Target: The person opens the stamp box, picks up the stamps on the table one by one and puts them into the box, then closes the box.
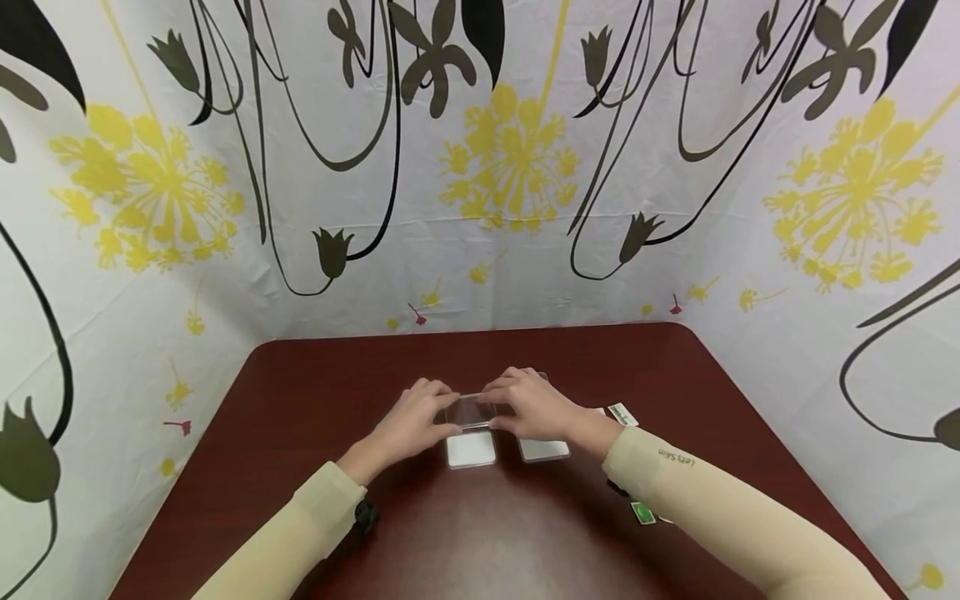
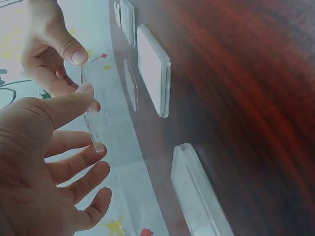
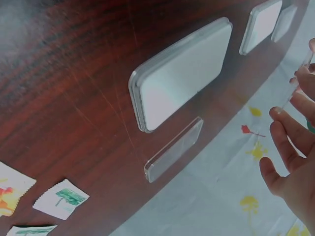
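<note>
Both hands hold a clear plastic lid by its opposite ends, just above the table. My left hand grips its left end, thumb at the near edge and fingers at the far edge. At the right end, my right hand pinches it the same way. In the left wrist view the lid appears edge-on between the fingers. Nearer me lies a flat clear case with a white inside. A second white case sits under the right hand, partly hidden.
Behind the second case, another clear lid lies on the dark red table. Several small stamps with serrated edges, one with a green tree, lie to the right. A patterned cloth hangs around the table.
</note>
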A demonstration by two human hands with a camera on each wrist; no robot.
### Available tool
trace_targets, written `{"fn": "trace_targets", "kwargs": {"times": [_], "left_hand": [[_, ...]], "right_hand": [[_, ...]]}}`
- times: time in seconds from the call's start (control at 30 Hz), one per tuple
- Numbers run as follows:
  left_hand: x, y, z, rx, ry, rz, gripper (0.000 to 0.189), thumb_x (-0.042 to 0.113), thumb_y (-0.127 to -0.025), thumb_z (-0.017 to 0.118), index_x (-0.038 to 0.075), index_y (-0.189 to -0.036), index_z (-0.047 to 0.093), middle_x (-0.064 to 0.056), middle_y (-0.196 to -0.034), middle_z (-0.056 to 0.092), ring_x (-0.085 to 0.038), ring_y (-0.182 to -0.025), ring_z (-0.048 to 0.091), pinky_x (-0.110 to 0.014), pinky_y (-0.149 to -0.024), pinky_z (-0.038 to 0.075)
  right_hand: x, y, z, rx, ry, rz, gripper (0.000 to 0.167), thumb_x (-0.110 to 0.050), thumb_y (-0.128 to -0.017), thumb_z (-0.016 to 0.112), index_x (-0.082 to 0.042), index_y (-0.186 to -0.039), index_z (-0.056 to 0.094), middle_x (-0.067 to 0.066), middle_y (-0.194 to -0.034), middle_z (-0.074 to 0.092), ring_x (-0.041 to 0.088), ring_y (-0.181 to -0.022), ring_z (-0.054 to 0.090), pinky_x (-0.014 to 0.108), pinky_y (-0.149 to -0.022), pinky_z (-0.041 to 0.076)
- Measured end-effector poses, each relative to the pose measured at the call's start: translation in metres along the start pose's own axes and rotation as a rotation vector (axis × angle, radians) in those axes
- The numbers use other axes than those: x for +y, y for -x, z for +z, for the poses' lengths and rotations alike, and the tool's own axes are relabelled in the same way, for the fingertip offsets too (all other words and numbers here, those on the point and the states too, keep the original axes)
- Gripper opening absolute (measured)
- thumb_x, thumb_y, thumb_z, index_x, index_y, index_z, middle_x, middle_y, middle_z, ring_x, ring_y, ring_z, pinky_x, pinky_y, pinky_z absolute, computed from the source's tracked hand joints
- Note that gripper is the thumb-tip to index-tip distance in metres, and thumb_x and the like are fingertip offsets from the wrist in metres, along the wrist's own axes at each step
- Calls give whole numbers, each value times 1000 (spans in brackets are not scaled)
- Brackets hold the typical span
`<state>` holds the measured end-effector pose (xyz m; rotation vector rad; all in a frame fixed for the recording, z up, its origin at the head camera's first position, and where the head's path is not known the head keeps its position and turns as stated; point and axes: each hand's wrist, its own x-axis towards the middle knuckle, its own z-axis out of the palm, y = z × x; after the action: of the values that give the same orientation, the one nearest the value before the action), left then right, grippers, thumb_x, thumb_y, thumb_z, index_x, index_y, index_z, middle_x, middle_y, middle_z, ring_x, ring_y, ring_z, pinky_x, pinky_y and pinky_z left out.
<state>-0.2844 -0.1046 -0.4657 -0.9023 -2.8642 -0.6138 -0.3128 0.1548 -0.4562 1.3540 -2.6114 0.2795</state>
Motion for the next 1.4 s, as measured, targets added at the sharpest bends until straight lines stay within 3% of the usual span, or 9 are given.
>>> {"fn": "trace_targets", "kwargs": {"times": [0.3,0.53,0.9,1.4], "left_hand": [[-5,-11,-12,73,-26,8,59,38,-86,81,8,-134,66,-4,-125,62,-25,-115,52,-51,-98,43],[-11,-21,-14,63,-42,-23,59,39,-87,80,9,-136,65,-4,-127,61,-24,-116,52,-51,-98,43],[-27,-42,-11,49,-10,-66,55,33,-87,82,10,-134,66,-6,-128,62,-28,-117,53,-55,-98,41],[-46,-69,18,-77,-53,-111,52,36,-82,86,13,-127,72,-3,-122,65,-25,-111,55,-55,-93,43]], "right_hand": [[10,-13,-5,65,-8,-12,39,-31,-89,78,-20,-126,72,-2,-129,66,20,-112,55,44,-88,46],[17,-22,-3,92,-23,-3,39,-28,-88,79,-18,-125,73,-2,-126,67,21,-112,56,43,-89,48],[31,-41,2,36,-19,87,37,-28,-88,80,-19,-124,73,-4,-126,67,23,-115,55,50,-90,47],[45,-44,34,-99,-41,231,39,-31,-89,79,-25,-127,71,-10,-125,67,23,-120,51,53,-96,42]]}}
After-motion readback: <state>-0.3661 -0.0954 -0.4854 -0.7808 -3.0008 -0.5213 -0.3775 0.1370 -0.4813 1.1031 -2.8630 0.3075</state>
